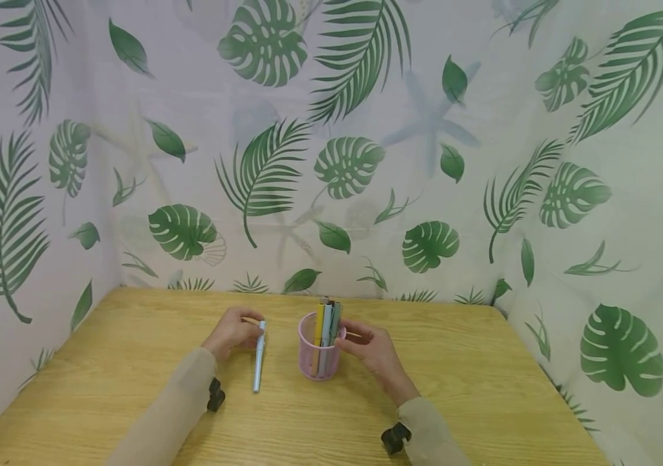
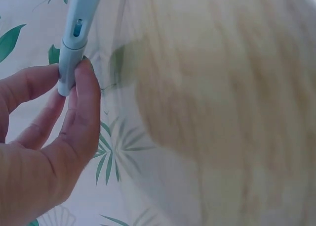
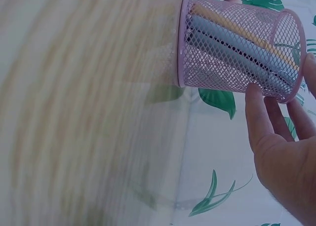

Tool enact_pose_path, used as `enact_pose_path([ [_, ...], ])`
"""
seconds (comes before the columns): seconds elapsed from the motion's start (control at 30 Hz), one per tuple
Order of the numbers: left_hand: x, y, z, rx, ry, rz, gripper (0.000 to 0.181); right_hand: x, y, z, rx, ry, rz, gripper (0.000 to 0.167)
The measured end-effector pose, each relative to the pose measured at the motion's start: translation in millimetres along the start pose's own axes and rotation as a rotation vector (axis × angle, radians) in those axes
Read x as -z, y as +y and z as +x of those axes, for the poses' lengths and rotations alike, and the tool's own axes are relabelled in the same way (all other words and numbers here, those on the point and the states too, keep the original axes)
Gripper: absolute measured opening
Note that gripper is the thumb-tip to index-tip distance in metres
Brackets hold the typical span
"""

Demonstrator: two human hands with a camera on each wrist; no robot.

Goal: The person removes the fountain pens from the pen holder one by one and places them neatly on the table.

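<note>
A light blue pen [image 1: 259, 362] is pinched near its upper end between the thumb and fingers of my left hand [image 1: 238, 332]. It hangs nearly upright to the left of a pink mesh pen holder [image 1: 308, 357]; whether its lower tip touches the table I cannot tell. In the left wrist view, the thumb and fingertips close on the end of the pen [image 2: 74, 43]. My right hand [image 1: 374, 355] holds the pen holder at its right side, near the rim, thumb in front. Inside the holder stand a yellow pen [image 1: 319, 323], a pale blue pen [image 1: 326, 327] and a grey-green pen [image 1: 336, 317].
The pen holder stands on a light wooden table [image 1: 453, 362]. Behind and at both sides hangs a white cloth [image 1: 354, 259] printed with green leaves, meeting the table's back edge. Dark wrist straps [image 1: 216, 395] sit over the beige sleeves.
</note>
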State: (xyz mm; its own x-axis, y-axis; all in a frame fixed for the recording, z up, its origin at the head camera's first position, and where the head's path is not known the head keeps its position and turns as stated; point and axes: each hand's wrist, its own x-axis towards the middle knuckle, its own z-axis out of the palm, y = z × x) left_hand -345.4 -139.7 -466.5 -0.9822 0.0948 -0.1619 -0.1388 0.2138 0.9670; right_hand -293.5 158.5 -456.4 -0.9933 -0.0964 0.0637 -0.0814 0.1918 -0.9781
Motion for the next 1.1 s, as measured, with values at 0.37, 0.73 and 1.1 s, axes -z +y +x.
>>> enact_pose_path([
  [0.37, -0.6, -3.0, 5.0, 0.048, 0.008, 0.02, 0.035, 0.4, 2.1, 0.6, 0.007, 0.006, 0.006, 0.046],
  [0.73, -0.9, 0.8, 4.2, 0.095, -0.017, 0.08, 0.034, 0.6, 3.2, 0.7, 0.016, 0.003, 0.0, 0.044],
  [1.1, -2.7, 2.4, 4.9, 0.076, -0.01, 0.093, 0.031, 0.0, 0.1, -0.3, 0.031, -0.01, 0.02, 0.044],
])
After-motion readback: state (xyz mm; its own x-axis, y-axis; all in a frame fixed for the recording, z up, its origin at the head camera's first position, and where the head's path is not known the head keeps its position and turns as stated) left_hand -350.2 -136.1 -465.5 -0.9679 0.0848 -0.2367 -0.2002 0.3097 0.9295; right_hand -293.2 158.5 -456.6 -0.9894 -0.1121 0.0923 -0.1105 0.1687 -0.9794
